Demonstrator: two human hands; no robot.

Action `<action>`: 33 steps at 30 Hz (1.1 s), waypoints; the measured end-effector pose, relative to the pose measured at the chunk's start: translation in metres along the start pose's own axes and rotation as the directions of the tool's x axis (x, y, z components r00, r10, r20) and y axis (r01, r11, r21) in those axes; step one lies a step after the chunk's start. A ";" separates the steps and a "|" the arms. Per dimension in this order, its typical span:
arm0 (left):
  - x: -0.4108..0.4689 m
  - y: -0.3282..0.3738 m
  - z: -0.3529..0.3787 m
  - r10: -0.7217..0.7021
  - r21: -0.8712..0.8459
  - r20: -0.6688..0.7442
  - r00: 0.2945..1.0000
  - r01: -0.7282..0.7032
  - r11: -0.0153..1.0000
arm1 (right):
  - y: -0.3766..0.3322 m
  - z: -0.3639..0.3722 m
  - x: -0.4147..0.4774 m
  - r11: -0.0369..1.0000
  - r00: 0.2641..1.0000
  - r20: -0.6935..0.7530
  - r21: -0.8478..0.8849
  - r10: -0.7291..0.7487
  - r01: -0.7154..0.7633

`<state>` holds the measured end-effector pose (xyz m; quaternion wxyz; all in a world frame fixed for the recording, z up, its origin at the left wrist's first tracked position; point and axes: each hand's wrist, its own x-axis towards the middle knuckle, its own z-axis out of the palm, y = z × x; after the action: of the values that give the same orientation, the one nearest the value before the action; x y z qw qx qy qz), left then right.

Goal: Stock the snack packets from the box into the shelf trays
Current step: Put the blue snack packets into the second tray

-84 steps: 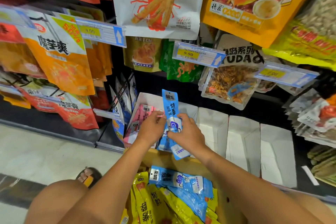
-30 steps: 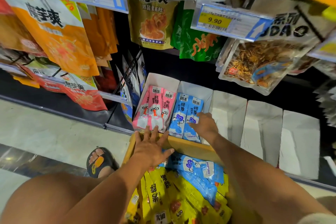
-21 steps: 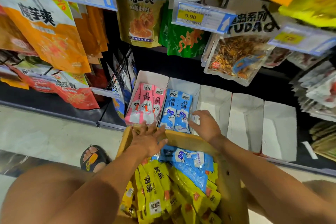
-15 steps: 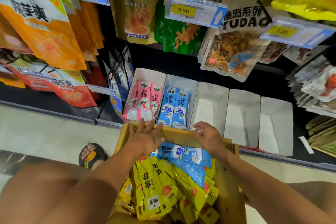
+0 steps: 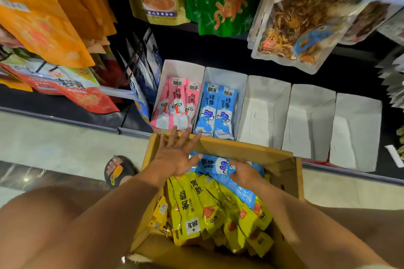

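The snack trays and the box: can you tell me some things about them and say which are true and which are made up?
1. The pink packets sit in the leftmost white tray. True.
2. The blue packets in the tray fill the tray farthest right. False: they are in the second tray from the left, beside the pink ones.
3. Three white trays hold no packets. True: the three empty trays are to the right of the blue one.
4. The cardboard box holds only blue packets. False: most are yellow packets, with blue packets in the box on top.
5. The left hand is spread open, fingers flat. True.
6. The right hand is up at the trays. False: it is on the blue packets in the box.
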<state>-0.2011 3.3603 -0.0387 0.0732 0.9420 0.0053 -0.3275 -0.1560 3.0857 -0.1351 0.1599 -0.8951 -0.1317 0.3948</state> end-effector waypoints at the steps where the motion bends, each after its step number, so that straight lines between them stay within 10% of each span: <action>1: 0.000 0.000 0.000 0.001 -0.003 0.000 1.000 -0.001 1.000 | 0.001 0.002 0.005 1.000 1.000 0.010 -0.013 0.000 0.001; 10: -0.001 -0.001 0.002 0.013 -0.012 -0.017 1.000 -0.013 1.000 | 0.001 0.028 0.025 0.959 0.997 0.009 -0.271 0.083 -0.077; 19: -0.002 0.000 -0.005 -0.015 -0.048 0.059 0.998 0.018 0.999 | -0.007 0.031 0.006 0.976 0.989 -0.075 -0.168 0.125 -0.136; 33: -0.038 0.002 -0.035 -0.195 -0.699 -0.089 0.977 0.078 0.711 | -0.014 -0.010 -0.059 0.979 0.981 -0.171 0.195 0.090 -0.055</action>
<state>-0.2093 3.3644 0.0120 0.3939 0.8662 0.2024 -0.2314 -0.1886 3.0751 -0.0846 0.2409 -0.9119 -0.0458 0.3290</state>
